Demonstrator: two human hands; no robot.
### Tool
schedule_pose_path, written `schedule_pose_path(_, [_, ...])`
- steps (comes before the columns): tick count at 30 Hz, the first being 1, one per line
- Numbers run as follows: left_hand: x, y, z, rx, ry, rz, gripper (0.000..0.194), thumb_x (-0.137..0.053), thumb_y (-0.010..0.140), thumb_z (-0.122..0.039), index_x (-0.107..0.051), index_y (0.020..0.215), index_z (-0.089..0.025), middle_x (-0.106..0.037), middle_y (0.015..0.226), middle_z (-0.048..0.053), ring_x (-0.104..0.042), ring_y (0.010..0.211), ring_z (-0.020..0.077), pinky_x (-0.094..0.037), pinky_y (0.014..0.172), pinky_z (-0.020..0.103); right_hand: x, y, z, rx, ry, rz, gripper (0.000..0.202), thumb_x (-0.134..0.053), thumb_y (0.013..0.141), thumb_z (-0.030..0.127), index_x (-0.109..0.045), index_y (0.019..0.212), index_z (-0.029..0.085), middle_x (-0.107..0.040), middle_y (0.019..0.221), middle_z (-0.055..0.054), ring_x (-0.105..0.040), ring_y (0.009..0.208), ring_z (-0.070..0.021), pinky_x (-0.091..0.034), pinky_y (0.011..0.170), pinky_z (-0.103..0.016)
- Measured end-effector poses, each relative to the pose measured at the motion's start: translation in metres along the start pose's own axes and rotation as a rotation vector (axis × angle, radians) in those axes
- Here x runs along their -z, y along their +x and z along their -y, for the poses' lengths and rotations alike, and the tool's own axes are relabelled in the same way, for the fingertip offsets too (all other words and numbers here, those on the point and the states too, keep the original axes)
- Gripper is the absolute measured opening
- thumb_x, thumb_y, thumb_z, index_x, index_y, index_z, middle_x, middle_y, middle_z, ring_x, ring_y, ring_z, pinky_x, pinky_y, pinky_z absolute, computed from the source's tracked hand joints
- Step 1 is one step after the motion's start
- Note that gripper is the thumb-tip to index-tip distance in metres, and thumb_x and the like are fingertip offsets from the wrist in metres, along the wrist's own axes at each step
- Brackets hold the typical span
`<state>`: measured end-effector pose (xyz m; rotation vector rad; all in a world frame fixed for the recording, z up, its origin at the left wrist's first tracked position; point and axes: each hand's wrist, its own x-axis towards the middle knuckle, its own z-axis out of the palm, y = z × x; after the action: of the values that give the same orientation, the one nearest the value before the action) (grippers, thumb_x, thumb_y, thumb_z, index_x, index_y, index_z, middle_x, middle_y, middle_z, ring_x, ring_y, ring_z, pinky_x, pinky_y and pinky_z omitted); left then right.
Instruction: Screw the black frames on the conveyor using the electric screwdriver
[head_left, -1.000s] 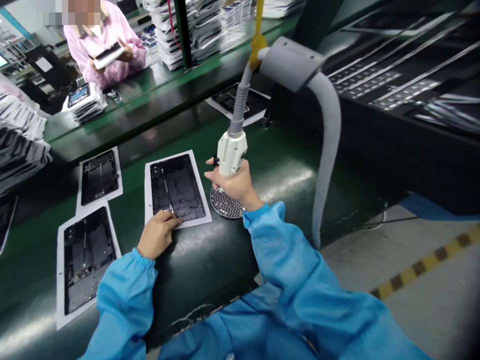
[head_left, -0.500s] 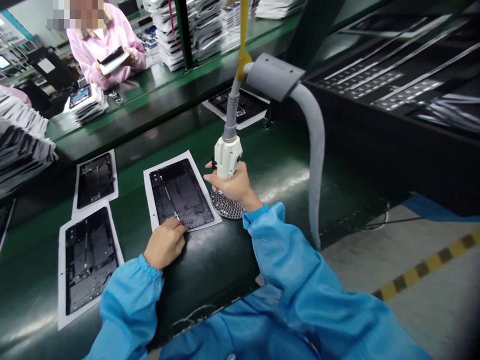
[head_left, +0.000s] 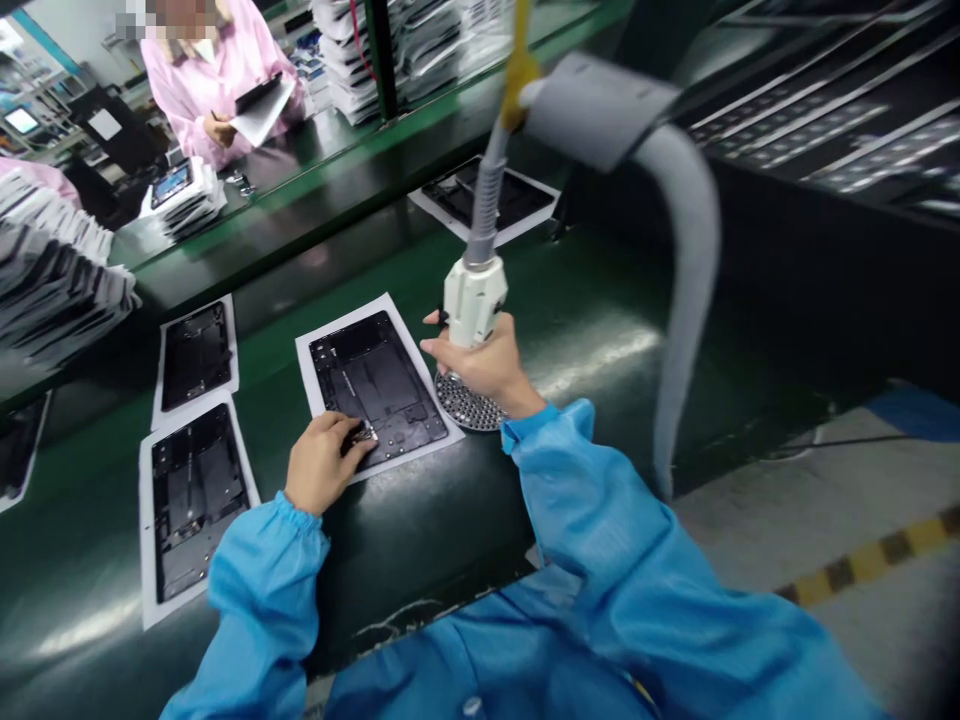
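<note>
My right hand [head_left: 491,368] is wrapped round the white body of an electric screwdriver [head_left: 474,298], held upright with a ribbed grey sleeve above. Below that hand lies a round metal screw plate [head_left: 471,405] full of small holes; the tool's tip is hidden. A black tablet housing [head_left: 382,385] rests on a white sheet [head_left: 306,368] left of the plate. At its lower left, the thumb and bent fingers of my left hand [head_left: 322,465] close about a small silvery part [head_left: 365,432], partly covered by the fingers.
More housings on white sheets lie left [head_left: 201,490], farther left [head_left: 195,355] and behind [head_left: 517,200]. A thick grey hose [head_left: 690,250] arches down on the right. Across the green bench [head_left: 600,300], a person in pink [head_left: 225,80] handles a dark panel near stacked sheets [head_left: 60,270].
My left hand has shifted from the housing's lower edge slightly inward, over the small silvery part. My right hand keeps its grip on the screwdriver. The view has turned slightly.
</note>
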<state>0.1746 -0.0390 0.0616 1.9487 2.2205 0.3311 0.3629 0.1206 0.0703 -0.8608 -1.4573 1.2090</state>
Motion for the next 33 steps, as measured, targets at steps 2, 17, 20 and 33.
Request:
schedule_pose_path(2, [-0.003,0.001,-0.003,-0.013,-0.013,0.017,0.023,-0.062,0.086,-0.035,-0.07,0.101,-0.018,-0.065,0.099,0.006,-0.063,0.094,0.0201,-0.052,0.085,0.031,0.001,-0.002,0.0,0.035,0.001,-0.028,0.018,-0.072,0.064,0.024,-0.065,0.079,0.017,-0.058,0.053,0.003,-0.058,0.052,-0.0137,-0.053,0.054,-0.032])
schedule_pose_path(17, [-0.002,0.002,-0.02,0.098,-0.204,0.015,0.009,-0.066,0.083,-0.025,-0.07,0.079,-0.018,-0.069,0.076,0.0,-0.061,0.072,0.0139,-0.049,0.071,0.025,0.004,-0.005,0.001,0.083,-0.017,-0.008,0.017,-0.075,0.066,0.02,-0.062,0.076,0.019,-0.054,0.049,0.006,-0.055,0.047,-0.0125,-0.057,0.054,-0.035])
schedule_pose_path(20, [-0.011,0.0,-0.028,0.149,-0.334,0.049,0.014,-0.063,0.086,-0.028,-0.072,0.084,-0.018,-0.07,0.07,-0.001,-0.058,0.06,0.0105,-0.044,0.06,0.022,0.004,-0.006,-0.001,0.083,-0.032,0.008,0.016,-0.074,0.068,0.017,-0.063,0.079,0.019,-0.053,0.051,0.005,-0.056,0.048,-0.0128,-0.057,0.057,-0.036])
schedule_pose_path(33, [-0.027,0.001,-0.03,0.031,-0.28,-0.016,0.01,-0.064,0.086,-0.025,-0.073,0.085,-0.021,-0.071,0.087,0.003,-0.065,0.085,0.018,-0.05,0.077,0.029,0.004,-0.007,0.002,0.064,-0.001,-0.001,0.019,-0.077,0.063,0.019,-0.062,0.074,0.02,-0.054,0.045,0.006,-0.056,0.044,-0.0142,-0.058,0.058,-0.038])
